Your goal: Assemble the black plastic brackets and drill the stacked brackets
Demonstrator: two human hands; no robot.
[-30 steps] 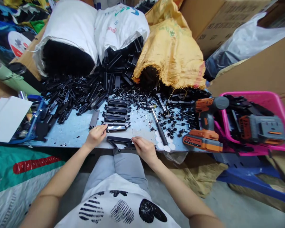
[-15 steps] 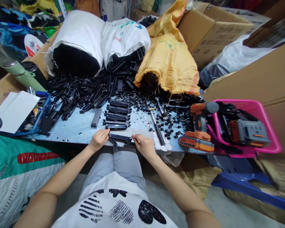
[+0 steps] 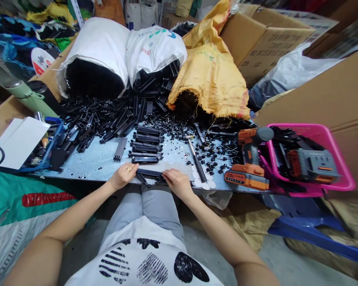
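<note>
Now that my left hand [image 3: 123, 175] and right hand [image 3: 178, 183] have drawn slightly closer together, I have one black bar [image 3: 150, 173] at the near edge of the table [image 3: 97, 161], an end pinched by each and seemingly steadier, with one row of black pieces [image 3: 146, 148] just beyond.

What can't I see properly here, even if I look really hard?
In the head view:
Black part: its right end is hidden by the right hand.
Yellow sack: its inside is hidden by dark shadow.
Pink basket: its bottom is hidden by things inside.
Cardboard box: some writing is too blurred.
Black cord: cut off by the left edge.
</note>
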